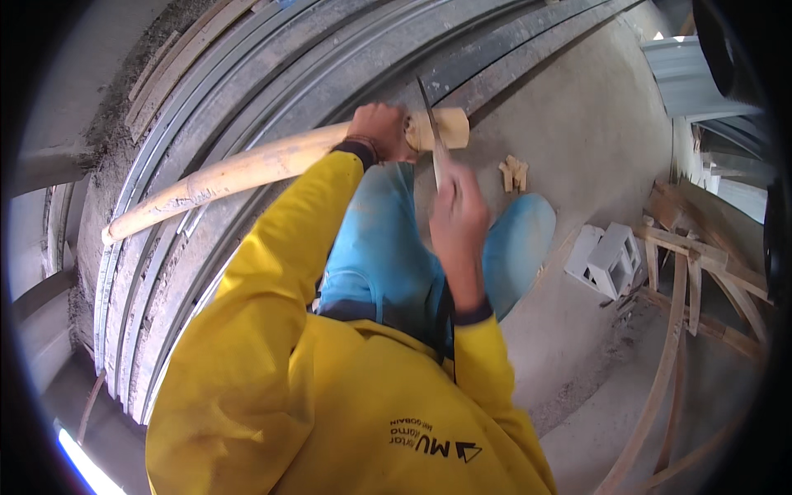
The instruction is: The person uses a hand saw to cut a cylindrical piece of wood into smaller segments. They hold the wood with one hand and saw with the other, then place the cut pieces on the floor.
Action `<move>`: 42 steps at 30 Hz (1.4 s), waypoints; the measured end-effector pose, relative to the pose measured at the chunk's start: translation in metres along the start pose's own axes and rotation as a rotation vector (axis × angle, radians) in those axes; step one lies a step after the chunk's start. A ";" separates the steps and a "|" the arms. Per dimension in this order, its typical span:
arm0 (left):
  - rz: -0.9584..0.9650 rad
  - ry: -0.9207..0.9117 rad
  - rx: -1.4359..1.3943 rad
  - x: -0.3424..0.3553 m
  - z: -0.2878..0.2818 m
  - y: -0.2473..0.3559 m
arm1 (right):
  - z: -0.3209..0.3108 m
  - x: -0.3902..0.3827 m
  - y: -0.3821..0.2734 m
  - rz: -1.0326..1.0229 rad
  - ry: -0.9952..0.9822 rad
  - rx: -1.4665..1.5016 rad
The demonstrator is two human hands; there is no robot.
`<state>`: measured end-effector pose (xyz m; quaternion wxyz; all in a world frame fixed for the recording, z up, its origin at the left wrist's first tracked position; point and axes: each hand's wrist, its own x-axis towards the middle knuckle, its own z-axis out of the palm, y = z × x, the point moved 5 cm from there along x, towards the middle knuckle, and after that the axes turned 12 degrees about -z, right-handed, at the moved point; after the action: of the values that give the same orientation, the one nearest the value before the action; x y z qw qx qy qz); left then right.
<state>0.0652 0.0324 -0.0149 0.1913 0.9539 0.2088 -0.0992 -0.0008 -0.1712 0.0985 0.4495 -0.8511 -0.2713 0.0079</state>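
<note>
A thick, pale bamboo pole (247, 175) slants from the lower left up to a cut end just right of my left hand (381, 132). That hand is closed around the pole close to this end. My right hand (459, 216), slightly blurred, grips a long-bladed hand tool (431, 115). Its narrow dark blade points up and away and crosses the pole's end portion, just right of my left hand. Seen edge-on, it could be a saw or a machete; I cannot tell which. Several small bamboo pieces (513, 173) lie on the floor beyond my right knee.
Long metal channels and boards (330, 78) lie in rows at the left and far side, beneath the pole. Right of me, a hollow concrete block (615, 262) sits on the concrete floor (590, 115). Wooden framing (681, 330) stands farther right. My blue-trousered legs are bent below the pole.
</note>
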 end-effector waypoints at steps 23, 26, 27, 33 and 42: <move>0.081 0.023 -0.072 0.007 -0.003 0.000 | 0.012 0.046 0.004 -0.052 -0.020 -0.031; 0.077 -0.042 -0.052 0.000 -0.001 0.002 | -0.001 0.005 -0.003 -0.021 -0.015 -0.006; 0.067 -0.056 -0.037 -0.001 0.000 0.000 | -0.010 -0.017 -0.009 0.012 -0.037 -0.018; 0.127 0.025 -0.099 -0.009 0.001 0.013 | 0.010 0.015 0.005 -0.074 0.042 -0.033; 0.041 -0.175 0.047 0.017 -0.015 0.008 | -0.019 -0.049 -0.019 -0.038 0.119 0.013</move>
<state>0.0851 0.0374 -0.0035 0.1885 0.9498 0.1695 -0.1833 -0.0465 -0.1999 0.1135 0.4705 -0.8418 -0.2598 -0.0496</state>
